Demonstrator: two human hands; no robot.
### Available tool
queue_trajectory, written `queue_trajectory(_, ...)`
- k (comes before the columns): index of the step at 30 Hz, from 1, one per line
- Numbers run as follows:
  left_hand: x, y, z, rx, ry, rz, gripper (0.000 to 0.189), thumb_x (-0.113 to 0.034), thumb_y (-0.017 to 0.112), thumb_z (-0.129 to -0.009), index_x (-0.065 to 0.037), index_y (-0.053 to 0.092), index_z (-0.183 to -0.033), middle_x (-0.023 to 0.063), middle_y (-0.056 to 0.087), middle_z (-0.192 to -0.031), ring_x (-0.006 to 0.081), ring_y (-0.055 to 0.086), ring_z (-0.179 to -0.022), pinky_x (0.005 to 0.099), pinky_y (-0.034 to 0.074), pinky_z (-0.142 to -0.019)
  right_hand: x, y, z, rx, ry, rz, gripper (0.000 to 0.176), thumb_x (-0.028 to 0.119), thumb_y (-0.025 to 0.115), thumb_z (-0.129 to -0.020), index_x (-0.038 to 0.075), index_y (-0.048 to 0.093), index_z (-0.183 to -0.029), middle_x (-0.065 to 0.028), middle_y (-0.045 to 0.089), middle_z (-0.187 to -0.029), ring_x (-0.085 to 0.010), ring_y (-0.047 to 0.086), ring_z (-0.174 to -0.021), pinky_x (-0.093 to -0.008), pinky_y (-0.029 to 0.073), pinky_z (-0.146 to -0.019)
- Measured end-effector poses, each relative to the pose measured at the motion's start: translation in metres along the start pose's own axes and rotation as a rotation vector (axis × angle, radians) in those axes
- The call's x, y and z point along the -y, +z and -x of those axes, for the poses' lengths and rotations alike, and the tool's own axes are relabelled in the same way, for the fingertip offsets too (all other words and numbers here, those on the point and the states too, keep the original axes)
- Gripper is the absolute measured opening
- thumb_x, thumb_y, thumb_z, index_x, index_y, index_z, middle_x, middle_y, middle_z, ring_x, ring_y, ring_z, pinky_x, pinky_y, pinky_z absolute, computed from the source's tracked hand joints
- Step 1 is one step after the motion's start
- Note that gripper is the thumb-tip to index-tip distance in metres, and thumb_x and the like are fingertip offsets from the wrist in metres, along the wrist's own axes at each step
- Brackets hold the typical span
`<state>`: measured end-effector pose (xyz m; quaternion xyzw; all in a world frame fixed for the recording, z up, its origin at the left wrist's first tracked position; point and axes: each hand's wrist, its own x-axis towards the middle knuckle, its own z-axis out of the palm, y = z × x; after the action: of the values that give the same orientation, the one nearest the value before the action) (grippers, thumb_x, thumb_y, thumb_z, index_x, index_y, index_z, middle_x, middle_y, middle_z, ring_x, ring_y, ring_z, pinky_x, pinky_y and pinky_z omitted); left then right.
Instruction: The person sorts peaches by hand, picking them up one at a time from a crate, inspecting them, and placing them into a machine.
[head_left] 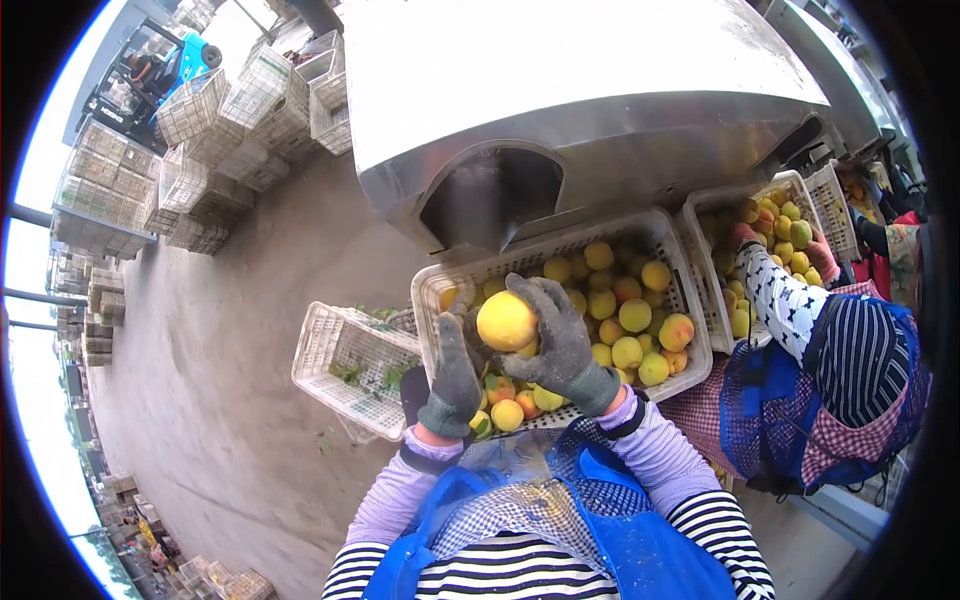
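Observation:
A yellow peach [507, 321] is held in my right hand [568, 340], whose grey gloved fingers curl around its far side and right side. My left hand [455, 372], also in a grey glove, is just left of the peach with its fingers stretched out, holding nothing that I can see. Both hands are over a white plastic crate [692, 290] with yellow and red-blushed peaches [634, 316] in it. Part of the fruit is hidden beneath my gloves.
A metal machine [600, 130] with a dark opening [490, 195] stands behind the crate. To the left sits a white crate [350, 365] with green leaves. At right, a co-worker [835, 350] handles peaches in another crate [705, 225]. Stacked crates [200, 190] and a blue forklift [190, 65] are farther off.

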<state>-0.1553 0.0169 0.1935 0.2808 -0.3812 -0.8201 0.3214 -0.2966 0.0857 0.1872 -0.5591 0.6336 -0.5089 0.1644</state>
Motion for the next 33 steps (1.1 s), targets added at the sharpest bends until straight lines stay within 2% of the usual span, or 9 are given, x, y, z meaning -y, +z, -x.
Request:
queue_trajectory(2, -0.009, 0.009, 0.002, 0.076, -0.095, 0.071, 0.075, -0.055, 0.038, -0.104, 0.000, 0.025, -0.154, 0.0171, 0.041, -0.149, 0.0293, 0.045, -0.136, 0.0429, 0.035, -0.115, -0.003, -0.009, 0.004, -0.097, -0.043, -0.081, 0.072, 0.029, 0.082, -0.076, 0.002, 0.054, -0.136, -0.0200, 0.057, -0.127, -0.0356, 0.060, -0.110, -0.0412, 0.050, -0.096)
queue_trajectory(5, -0.010, 0.023, 0.009, 0.165, -0.071, 0.049, 0.071, -0.047, 0.047, -0.104, 0.000, 0.027, -0.153, 0.0162, 0.040, -0.150, 0.0275, 0.044, -0.137, 0.0414, 0.035, -0.115, -0.007, -0.025, 0.010, 0.038, 0.218, -0.529, 0.074, 0.030, 0.082, -0.077, 0.002, 0.052, -0.138, -0.0188, 0.057, -0.127, -0.0323, 0.061, -0.108, -0.0391, 0.050, -0.094)
queue_trajectory(7, -0.001, 0.015, 0.011, 0.205, 0.035, -0.094, 0.067, -0.039, 0.053, -0.102, 0.001, 0.030, -0.151, 0.0155, 0.043, -0.148, 0.0260, 0.046, -0.134, 0.0402, 0.036, -0.114, -0.028, -0.024, 0.016, 0.073, 0.060, -0.353, 0.076, 0.033, 0.082, -0.077, 0.001, 0.051, -0.140, -0.0182, 0.057, -0.126, -0.0307, 0.060, -0.109, -0.0379, 0.050, -0.093)
queue_trajectory(14, 0.000, 0.001, 0.005, 0.072, 0.103, -0.285, 0.057, -0.024, 0.062, -0.099, 0.002, 0.040, -0.145, 0.0138, 0.051, -0.139, 0.0229, 0.052, -0.125, 0.0373, 0.041, -0.109, 0.014, -0.024, 0.015, -0.067, 0.031, 0.095, 0.084, 0.033, 0.086, -0.072, -0.001, 0.049, -0.140, -0.0184, 0.055, -0.120, -0.0340, 0.059, -0.108, -0.0402, 0.053, -0.090)
queue_trajectory(21, -0.012, -0.001, -0.022, -0.014, 0.306, -0.326, 0.050, -0.025, 0.046, -0.106, 0.001, 0.040, -0.148, 0.0164, 0.049, -0.142, 0.0220, 0.049, -0.130, 0.0374, 0.044, -0.107, 0.003, -0.003, -0.046, -0.230, 0.023, 0.362, 0.072, 0.035, 0.088, -0.066, 0.004, 0.060, -0.124, -0.0147, 0.063, -0.105, -0.0323, 0.066, -0.088, -0.0412, 0.056, -0.073)
queue_trajectory(25, -0.001, -0.035, -0.019, -0.190, 0.109, -0.151, 0.050, -0.028, 0.043, -0.108, -0.002, 0.038, -0.149, 0.0151, 0.050, -0.142, 0.0231, 0.052, -0.128, 0.0393, 0.049, -0.102, -0.055, 0.028, -0.109, -0.155, 0.133, 0.555, 0.052, 0.033, 0.082, -0.074, 0.006, 0.064, -0.115, -0.0162, 0.065, -0.104, -0.0328, 0.067, -0.084, -0.0416, 0.055, -0.068)
queue_trajectory(27, 0.007, -0.047, -0.021, -0.225, 0.048, -0.125, 0.049, -0.028, 0.043, -0.108, -0.003, 0.038, -0.150, 0.0139, 0.050, -0.142, 0.0230, 0.054, -0.126, 0.0384, 0.050, -0.100, -0.086, 0.043, -0.146, -0.147, -0.066, 0.576, 0.051, 0.039, 0.082, -0.075, 0.009, 0.067, -0.114, -0.0156, 0.068, -0.099, -0.0352, 0.068, -0.086, -0.0468, 0.055, -0.074)
queue_trajectory(30, 0.024, -0.066, -0.022, -0.242, 0.035, -0.115, 0.044, -0.026, 0.043, -0.108, -0.006, 0.042, -0.148, 0.0122, 0.053, -0.138, 0.0220, 0.056, -0.122, 0.0372, 0.052, -0.097, -0.066, 0.033, -0.154, -0.260, 0.014, 0.473, 0.040, 0.034, 0.079, -0.080, 0.008, 0.070, -0.109, -0.0139, 0.070, -0.096, -0.0345, 0.068, -0.085, -0.0463, 0.055, -0.074)
queue_trajectory(33, 0.049, -0.077, -0.040, -0.223, -0.068, -0.340, 0.044, -0.025, 0.049, -0.104, -0.005, 0.045, -0.144, 0.0139, 0.051, -0.141, 0.0239, 0.054, -0.124, 0.0369, 0.051, -0.097, -0.051, -0.015, -0.097, -0.226, 0.294, -0.154, 0.031, 0.032, 0.074, -0.084, 0.007, 0.071, -0.104, -0.0141, 0.072, -0.093, -0.0345, 0.069, -0.083, -0.0455, 0.054, -0.075)
